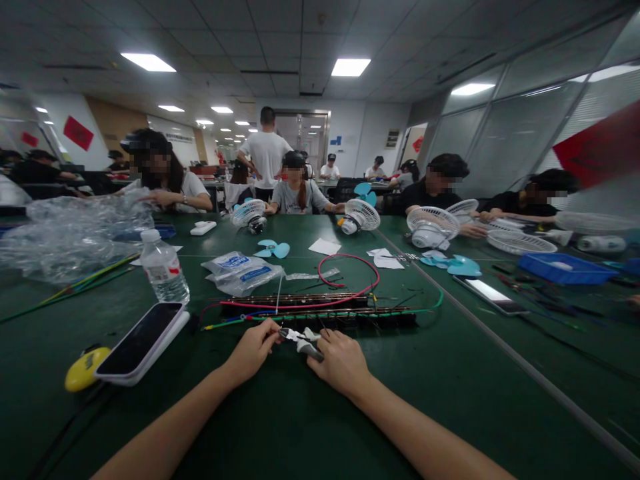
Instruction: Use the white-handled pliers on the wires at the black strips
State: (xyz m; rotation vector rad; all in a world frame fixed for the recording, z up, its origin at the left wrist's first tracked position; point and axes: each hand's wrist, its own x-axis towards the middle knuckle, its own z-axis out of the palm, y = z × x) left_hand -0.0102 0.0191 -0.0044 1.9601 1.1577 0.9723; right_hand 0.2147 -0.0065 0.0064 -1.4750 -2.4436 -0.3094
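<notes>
My right hand (341, 360) grips the light-coloured handles of a pair of pliers (295, 335), whose jaws point left. Close to the jaws, the fingertips of my left hand (254, 352) are pinched together; whatever is between them is too small to make out. Just beyond both hands lie long dark strips with metal rows (350, 319). A red cable (280, 305) and a green cable (425, 309) run along them. From the strips a pale cable tie (279, 293) sticks up.
To the left are a phone (141, 340), a yellow object (86, 370) and a water bottle (164, 270). Plastic bags (243, 272) and blue fan blades (273, 249) lie farther back. Co-workers across the table handle white fans (361, 217). At right are another phone (490, 295) and a blue tray (565, 268).
</notes>
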